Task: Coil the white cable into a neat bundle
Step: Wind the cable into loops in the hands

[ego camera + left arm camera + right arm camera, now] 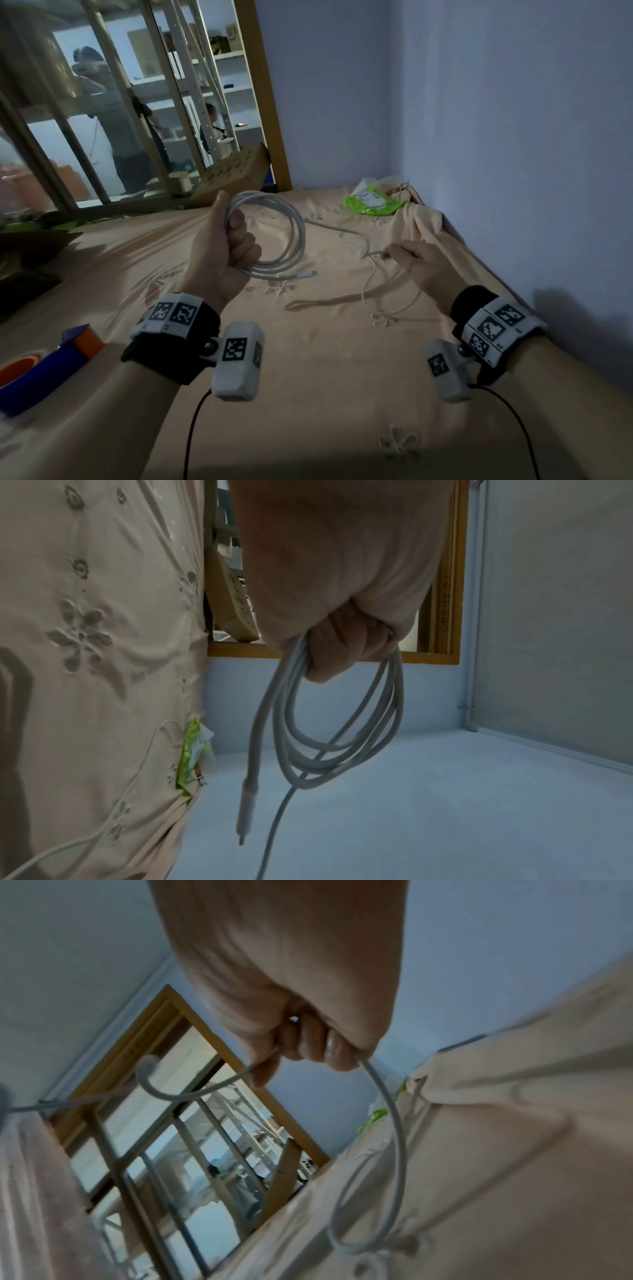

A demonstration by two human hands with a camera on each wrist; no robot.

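— Peach bedsheet [308,377] under us, blue walls close on the far side. Where do we stand?

— Our left hand [222,253] is fisted round the coil [274,233]: several loops of the cable hang from that grip, one plug [306,274] poking out below it. Our right hand [421,263] pinches the loose tail [373,291], which droops onto the bed in a slack curl.

— What could go wrong?

— We think the tail could kink or knot where it crosses itself below the right grip; pulling it fast would tighten that. The loops look uneven too, so a looser left grip might let them spring apart.

— Anything in the way?

— A green packet [371,204] and bunched cloth [421,219] lie beyond the right grip; the tail could drag against them. Tape dispenser [44,370] sits well behind the left grip, harmless.
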